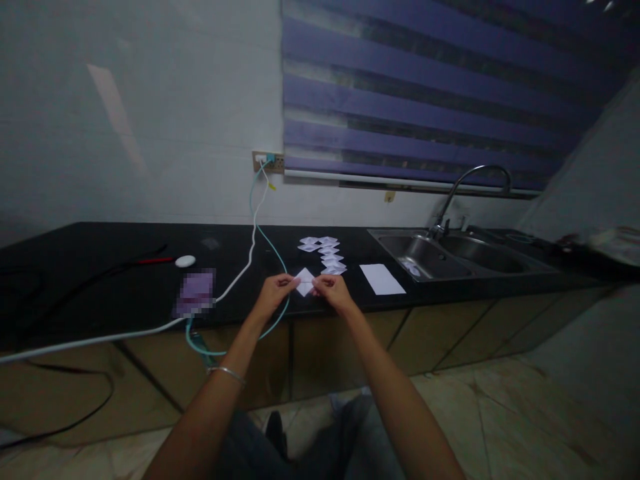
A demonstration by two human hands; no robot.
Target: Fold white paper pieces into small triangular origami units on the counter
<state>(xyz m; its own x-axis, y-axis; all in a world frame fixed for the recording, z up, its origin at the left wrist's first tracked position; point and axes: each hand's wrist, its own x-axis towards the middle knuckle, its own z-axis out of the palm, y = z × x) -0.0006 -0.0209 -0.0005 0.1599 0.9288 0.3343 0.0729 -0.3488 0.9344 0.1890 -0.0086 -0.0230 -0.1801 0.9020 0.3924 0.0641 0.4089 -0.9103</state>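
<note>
A small folded white paper (305, 283), diamond-shaped with a crease across its middle, is held between my two hands just above the front part of the black counter. My left hand (278, 291) pinches its left corner between thumb and fingers. At the opposite corner, my right hand (330, 291) grips it the same way. Behind the hands lie several folded white paper pieces (330, 251), set in a staggered row. To the right of my right hand, a flat white paper stack or sheet (382, 279) rests on the counter.
A double steel sink (425, 267) with a curved faucet (470, 175) is set into the counter (125, 267) at right. White and teal cables (240, 277) run from a wall outlet (269, 162) past my left hand. A blurred purple item (195, 293) and a white disc (185, 261) lie left.
</note>
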